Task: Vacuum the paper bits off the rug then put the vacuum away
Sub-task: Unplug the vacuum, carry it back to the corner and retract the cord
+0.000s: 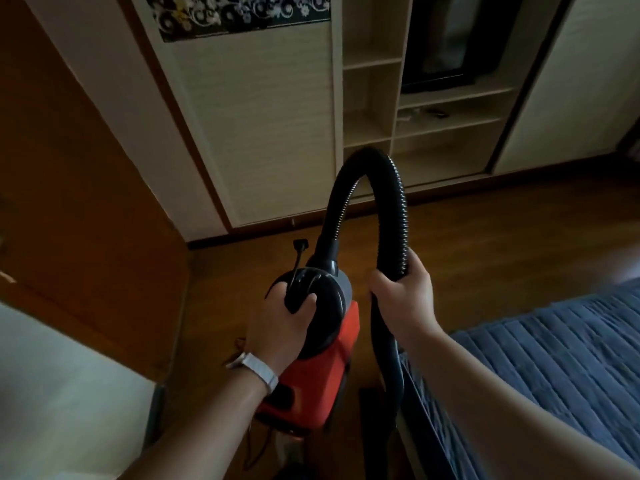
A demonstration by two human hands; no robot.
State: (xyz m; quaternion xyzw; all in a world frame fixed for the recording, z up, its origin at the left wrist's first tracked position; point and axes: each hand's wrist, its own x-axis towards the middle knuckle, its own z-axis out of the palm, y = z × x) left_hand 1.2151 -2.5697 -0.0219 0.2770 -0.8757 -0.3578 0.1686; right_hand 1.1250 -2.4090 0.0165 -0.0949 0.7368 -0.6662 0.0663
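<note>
- So, biggest thing first: the cupboard (263, 133) fills the far wall. It has pale wood-grain sliding panels, and the middle section is open to show flat shelves (450, 133). If that's where the machine lives, it's straight ahead of both hands and a bit to the right.
- The wooden floor (485, 230) is brown, smooth and slightly shiny. I can't see a rug or any paper bits, so I honestly can't say if the cleaning part is done.
- The bed (554, 358) is on the right, with a blue quilt stitched in soft ridges.
- The vacuum (332, 351) is a small boxy canister in hard red plastic with a rounded black top. It's carried off the floor, low in the middle, between the arms. Its long axis runs from the person's body forward toward the cupboard.
- The hose (391, 202) is black, ribbed and bendy. It leaves the front of the canister, arches up and curves back down on the right.
- The left hand (277, 327) has its fingers wrapped round the black top handle, so it looks like it's taking the weight.
- The right hand (405, 299) is clenched round the hose's downward run, about level with the left.
- The plug (300, 244) is black and sticks up on its stiff cord just past the left fingers. I'd watch that it doesn't snag.
- There's a pale watch strap (259, 370) on the left wrist.
</note>
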